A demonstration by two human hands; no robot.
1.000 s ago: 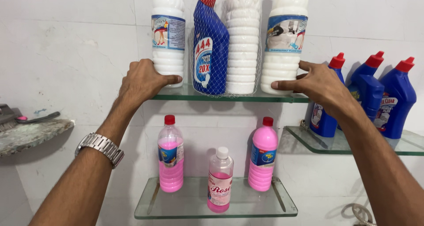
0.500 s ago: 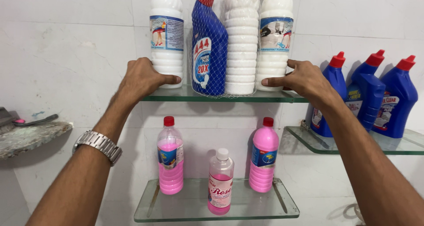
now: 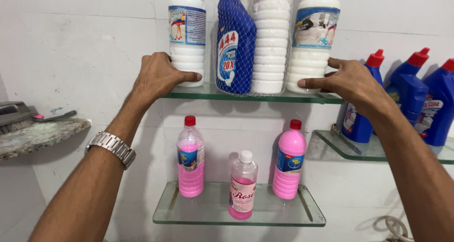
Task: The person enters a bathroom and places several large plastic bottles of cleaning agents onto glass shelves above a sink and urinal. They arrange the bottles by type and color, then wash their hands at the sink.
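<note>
Hands [image 3: 158, 76] [image 3: 347, 81] on white bottles [image 3: 187, 38] [image 3: 314, 38] — netted blue bottle [image 3: 235, 43] between

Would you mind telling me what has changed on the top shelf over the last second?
The right hand has slid left along the top shelf and now grips the base of the right white bottle. The left hand stays on the left white bottle. The netted blue bottle, the pink bottles and the other shelves are unchanged.
</note>
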